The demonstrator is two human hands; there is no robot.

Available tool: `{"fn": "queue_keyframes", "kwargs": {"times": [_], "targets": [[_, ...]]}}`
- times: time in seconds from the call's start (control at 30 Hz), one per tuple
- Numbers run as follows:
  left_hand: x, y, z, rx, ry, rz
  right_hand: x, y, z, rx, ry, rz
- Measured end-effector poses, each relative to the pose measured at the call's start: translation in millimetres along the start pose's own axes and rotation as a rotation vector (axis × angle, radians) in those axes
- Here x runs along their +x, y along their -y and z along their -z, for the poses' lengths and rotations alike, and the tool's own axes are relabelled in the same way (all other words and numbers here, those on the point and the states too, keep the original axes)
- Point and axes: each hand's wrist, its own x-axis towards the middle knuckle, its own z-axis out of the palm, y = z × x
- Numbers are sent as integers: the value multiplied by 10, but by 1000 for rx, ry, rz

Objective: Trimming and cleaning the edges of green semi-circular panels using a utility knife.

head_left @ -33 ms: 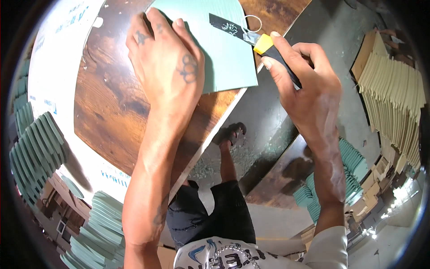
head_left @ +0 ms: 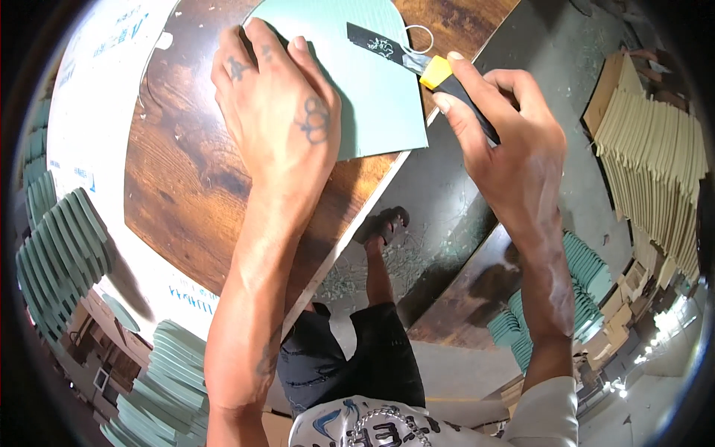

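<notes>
A pale green sheet (head_left: 376,108) with a rounded far side and a straight near edge lies on a brown wood-grain board (head_left: 179,167). My left hand (head_left: 287,119) rests on its left part, fingers stretched forward and slightly spread, tips hidden or at the sheet. In my right hand (head_left: 521,141) is a utility knife (head_left: 463,93) with a black and yellow handle, held between thumb and fingers. Its long dark blade (head_left: 376,45) reaches leftward over the sheet's right edge. A thin pale curled strip (head_left: 423,33) stands out beside the blade.
White printed sheeting (head_left: 86,134) runs along the left. Stacks of green pieces (head_left: 63,261) stand at left and lower left (head_left: 164,380), others at lower right (head_left: 585,261). A cream stack (head_left: 648,149) is at far right. Green scraps (head_left: 424,261) litter the grey floor below.
</notes>
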Motion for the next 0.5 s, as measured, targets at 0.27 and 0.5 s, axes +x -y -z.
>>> {"fn": "queue_keyframes", "kwargs": {"times": [0.27, 0.5], "targets": [[55, -45, -2, 9, -94, -51, 503, -106, -40, -11, -25, 67], [368, 496, 133, -157, 122, -357, -101, 85, 60, -50, 103, -39]]}}
